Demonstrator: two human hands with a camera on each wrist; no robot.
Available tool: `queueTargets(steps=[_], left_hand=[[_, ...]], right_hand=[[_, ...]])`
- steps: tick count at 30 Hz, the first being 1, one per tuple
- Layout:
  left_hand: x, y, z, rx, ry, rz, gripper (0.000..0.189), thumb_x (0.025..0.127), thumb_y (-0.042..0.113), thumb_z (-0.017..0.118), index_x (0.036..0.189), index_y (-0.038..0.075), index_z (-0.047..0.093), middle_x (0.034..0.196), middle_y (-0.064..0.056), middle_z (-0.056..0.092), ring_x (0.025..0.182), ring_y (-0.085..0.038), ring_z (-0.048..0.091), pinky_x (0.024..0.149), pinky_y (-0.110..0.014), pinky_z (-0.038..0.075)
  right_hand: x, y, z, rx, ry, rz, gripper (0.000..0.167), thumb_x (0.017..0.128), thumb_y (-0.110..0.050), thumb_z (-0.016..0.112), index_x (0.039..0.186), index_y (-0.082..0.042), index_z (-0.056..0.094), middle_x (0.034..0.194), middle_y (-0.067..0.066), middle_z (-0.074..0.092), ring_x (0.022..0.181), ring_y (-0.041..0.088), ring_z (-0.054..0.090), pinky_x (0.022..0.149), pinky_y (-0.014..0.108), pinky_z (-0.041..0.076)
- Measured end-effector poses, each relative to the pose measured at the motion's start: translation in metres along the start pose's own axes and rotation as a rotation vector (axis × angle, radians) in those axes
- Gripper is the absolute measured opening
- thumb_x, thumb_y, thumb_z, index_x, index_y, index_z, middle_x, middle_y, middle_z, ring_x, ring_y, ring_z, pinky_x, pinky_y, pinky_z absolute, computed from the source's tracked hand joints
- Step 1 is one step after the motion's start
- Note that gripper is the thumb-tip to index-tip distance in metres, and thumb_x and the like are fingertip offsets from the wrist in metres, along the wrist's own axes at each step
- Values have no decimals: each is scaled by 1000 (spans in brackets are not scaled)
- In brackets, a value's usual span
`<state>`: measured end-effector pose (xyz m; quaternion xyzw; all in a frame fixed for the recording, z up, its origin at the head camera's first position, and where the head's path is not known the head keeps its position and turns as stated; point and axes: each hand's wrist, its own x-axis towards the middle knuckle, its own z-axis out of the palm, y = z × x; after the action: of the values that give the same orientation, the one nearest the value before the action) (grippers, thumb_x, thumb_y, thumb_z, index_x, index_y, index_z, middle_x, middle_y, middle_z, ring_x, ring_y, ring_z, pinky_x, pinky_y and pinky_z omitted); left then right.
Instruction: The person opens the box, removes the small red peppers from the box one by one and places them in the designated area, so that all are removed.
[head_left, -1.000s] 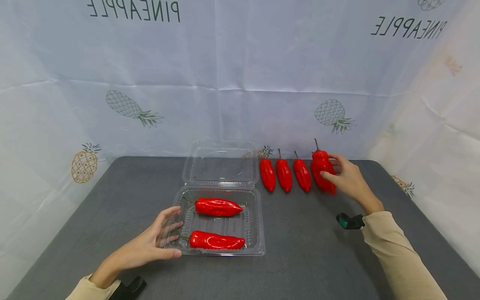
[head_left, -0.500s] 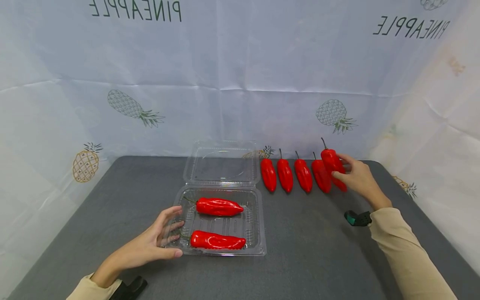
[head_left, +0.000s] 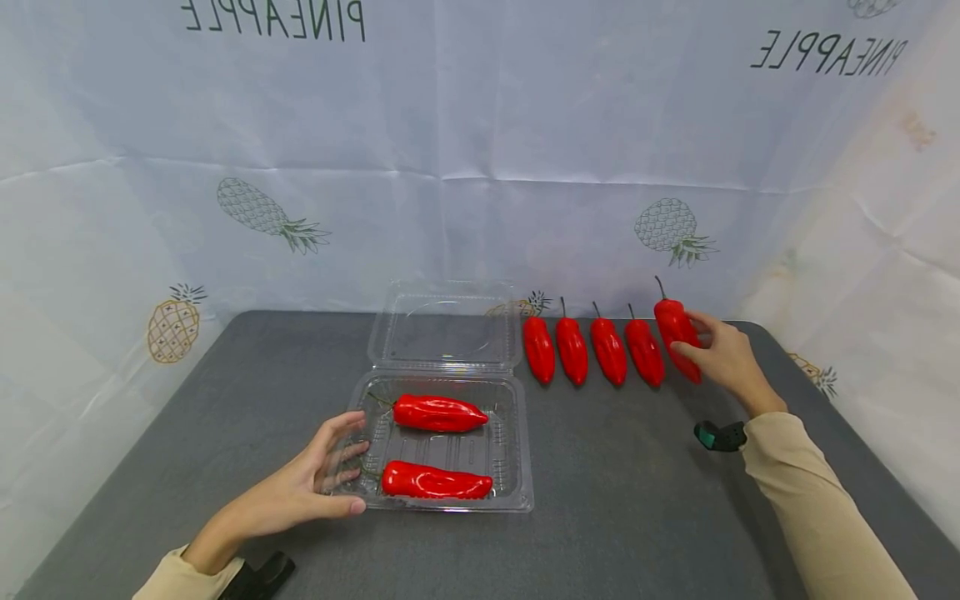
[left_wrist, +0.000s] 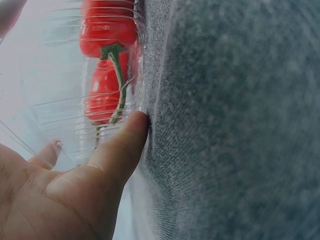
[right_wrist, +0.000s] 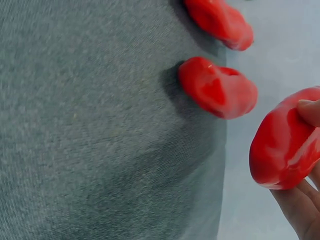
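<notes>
On the right, my right hand (head_left: 726,357) pinches a long red pepper (head_left: 669,320) between thumb and fingers, its stem pointing to the back. The right wrist view shows this held pepper (right_wrist: 280,147) close up, with another red pepper (right_wrist: 217,90) lying on the table beside it. My left hand (head_left: 281,487) rests at the left side of a clear plastic container (head_left: 522,450), fingers spread and loosely bent along its wall, thumb (left_wrist: 122,145) touching its side. Two red peppers, a far one (head_left: 441,413) and a near one (head_left: 437,481), lie sideways inside, stems to the left.
The container's hinged lid (head_left: 442,333) stands open at its back. Several red peppers (head_left: 572,354) lie in a row along the back of the grey table (head_left: 600,500), right of the lid. Behind rises a white cloth (head_left: 480,125) with pineapple prints.
My right hand has moved right with the held pepper, from over the row's rightmost pepper to a spot beside it. The left hand and the container have stayed in place.
</notes>
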<state>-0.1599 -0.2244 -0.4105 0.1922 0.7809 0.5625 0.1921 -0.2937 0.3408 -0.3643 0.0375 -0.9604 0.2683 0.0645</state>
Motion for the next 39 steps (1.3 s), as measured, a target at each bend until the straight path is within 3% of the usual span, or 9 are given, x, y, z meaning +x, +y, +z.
queueTargets(steps=[6, 13, 15, 24, 30, 35, 39], left_hand=[[0, 0, 0, -13, -12, 49, 96, 89, 10, 72, 154, 5, 2, 160, -27, 3, 143, -59, 19, 108, -43, 46], [0, 0, 0, -21, -14, 55, 95, 89, 9, 72, 154, 5, 2, 160, -28, 2, 143, -59, 19, 108, -42, 47], [0, 0, 0, -18, -17, 63, 95, 89, 9, 71, 154, 4, 2, 160, -28, 3, 143, -59, 19, 108, -48, 44], [0, -1, 0, -20, -12, 42, 96, 89, 9, 72, 154, 6, 2, 161, -27, 2, 144, -58, 18, 108, -42, 46], [0, 0, 0, -17, -17, 51, 96, 89, 9, 71, 154, 5, 2, 160, -28, 2, 143, -59, 18, 108, -46, 44], [0, 1, 0, -24, -12, 19, 96, 89, 10, 72, 155, 7, 2, 161, -25, 2, 145, -57, 18, 108, -34, 48], [0, 1, 0, -16, -13, 17, 96, 89, 11, 72, 155, 6, 2, 161, -25, 2, 144, -57, 18, 109, -41, 46]], right_hand=[[3, 9, 4, 3, 20, 25, 69, 98, -28, 62, 147, 12, 33, 133, 42, 49, 115, 56, 55, 83, 58, 57], [8, 18, 10, -14, 29, 78, 68, 97, -27, 63, 144, 12, 36, 132, 41, 50, 115, 54, 55, 83, 57, 57], [10, 20, 12, -20, 33, 87, 67, 96, -26, 64, 144, 13, 36, 132, 41, 50, 114, 54, 55, 84, 57, 57], [14, 25, 17, -34, 19, 134, 66, 95, -22, 63, 142, 15, 37, 133, 43, 48, 116, 55, 54, 87, 59, 55], [16, 29, 19, -68, -18, 166, 68, 94, -22, 63, 141, 18, 35, 134, 45, 45, 117, 56, 52, 91, 61, 52], [17, 34, 21, -75, -31, 182, 67, 94, -22, 64, 140, 18, 37, 132, 45, 47, 115, 55, 53, 91, 60, 53], [18, 35, 23, -79, -32, 194, 65, 94, -23, 65, 138, 17, 39, 128, 45, 49, 111, 54, 55, 88, 59, 54]])
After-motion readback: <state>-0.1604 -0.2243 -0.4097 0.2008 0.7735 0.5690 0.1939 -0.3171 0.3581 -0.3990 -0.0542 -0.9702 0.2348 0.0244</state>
